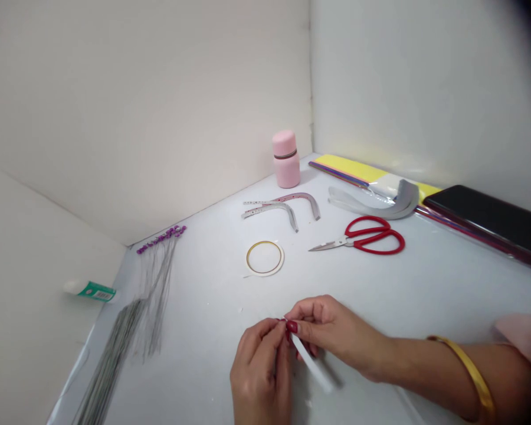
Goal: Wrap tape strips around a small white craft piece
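Observation:
My left hand (259, 378) and my right hand (331, 333) meet low in the middle of the white table (446, 283). Both pinch the top end of a narrow white strip (316, 369), which runs down and to the right from the fingertips. The fingers of each hand are pressed together on the strip. A gold bangle (471, 375) sits on my right forearm.
Beyond the hands lie a thin tape ring (265, 258), red-handled scissors (363, 236), curved clear strips (283, 208) and a pink bottle (286, 159). Thin wires with purple tips (153, 277) and a glue tube (91, 290) lie left. Coloured sheets (358, 170) and a dark phone (491, 219) sit right.

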{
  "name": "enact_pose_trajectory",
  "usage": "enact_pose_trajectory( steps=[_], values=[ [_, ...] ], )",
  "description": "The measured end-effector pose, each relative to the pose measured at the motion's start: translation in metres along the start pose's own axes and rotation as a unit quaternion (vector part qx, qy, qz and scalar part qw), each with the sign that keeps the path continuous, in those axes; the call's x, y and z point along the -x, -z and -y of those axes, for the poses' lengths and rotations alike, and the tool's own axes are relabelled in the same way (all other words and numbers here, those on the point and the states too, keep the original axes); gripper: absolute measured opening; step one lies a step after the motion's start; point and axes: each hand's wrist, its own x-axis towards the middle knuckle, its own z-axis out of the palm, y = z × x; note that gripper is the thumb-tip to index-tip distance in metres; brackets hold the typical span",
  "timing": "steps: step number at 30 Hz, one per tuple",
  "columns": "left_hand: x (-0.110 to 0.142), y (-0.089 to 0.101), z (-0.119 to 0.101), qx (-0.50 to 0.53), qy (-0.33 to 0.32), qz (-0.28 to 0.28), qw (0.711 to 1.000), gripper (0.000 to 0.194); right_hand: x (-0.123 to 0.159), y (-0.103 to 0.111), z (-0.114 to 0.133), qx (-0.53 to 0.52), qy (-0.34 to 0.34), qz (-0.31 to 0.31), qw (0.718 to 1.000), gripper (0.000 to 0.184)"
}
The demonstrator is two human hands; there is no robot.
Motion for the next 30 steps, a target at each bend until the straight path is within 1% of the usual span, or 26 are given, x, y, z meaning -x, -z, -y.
enact_pose_trajectory(
  steps=[3, 6, 7, 8, 11, 13, 16, 19, 22, 24, 26, 30],
  values=[
    [0.000, 0.000, 0.000, 0.072, 0.067, 0.012, 0.995, 0.019, 0.000, -0.002, 0.003, -0.013, -0.003, -0.007, 1.000, 0.035],
    [-0.003, 0.002, 0.003, 0.146, 0.178, -0.002, 0.973, 0.016, 0.001, -0.002, 0.004, -0.014, -0.007, 0.008, 1.000, 0.035],
    [-0.005, 0.002, 0.004, 0.166, 0.205, -0.001, 0.965, 0.016, 0.001, -0.002, 0.003, -0.010, -0.005, 0.012, 1.000, 0.035],
    [-0.006, 0.003, 0.004, 0.182, 0.219, 0.010, 0.959, 0.016, 0.001, -0.001, 0.002, -0.003, -0.001, 0.014, 1.000, 0.034],
    [-0.009, 0.004, 0.004, 0.205, 0.212, 0.066, 0.953, 0.013, 0.001, 0.000, 0.000, 0.014, 0.007, 0.013, 1.000, 0.032],
    [-0.009, 0.004, 0.002, 0.217, 0.228, 0.066, 0.947, 0.012, 0.000, 0.001, -0.001, 0.007, 0.002, 0.014, 1.000, 0.031],
    [-0.008, 0.002, -0.001, 0.267, 0.289, 0.043, 0.918, 0.015, -0.001, 0.000, -0.001, -0.015, -0.001, 0.019, 1.000, 0.029],
    [-0.009, 0.003, -0.002, 0.298, 0.332, 0.054, 0.894, 0.016, 0.000, 0.001, 0.001, -0.003, -0.003, 0.022, 1.000, 0.028],
    [-0.012, 0.006, -0.001, 0.307, 0.355, 0.076, 0.879, 0.017, 0.000, 0.002, 0.002, 0.003, -0.014, 0.031, 0.999, 0.028],
    [-0.014, 0.008, 0.000, 0.313, 0.356, 0.093, 0.876, 0.017, -0.001, 0.002, 0.003, -0.003, -0.021, 0.038, 0.999, 0.029],
    [-0.016, 0.009, 0.001, 0.310, 0.352, 0.100, 0.878, 0.017, -0.001, 0.002, 0.002, -0.003, -0.024, 0.037, 0.999, 0.029],
    [-0.016, 0.011, 0.000, 0.285, 0.358, 0.096, 0.884, 0.017, -0.002, 0.002, 0.001, 0.015, -0.022, 0.028, 0.999, 0.029]
  ],
)
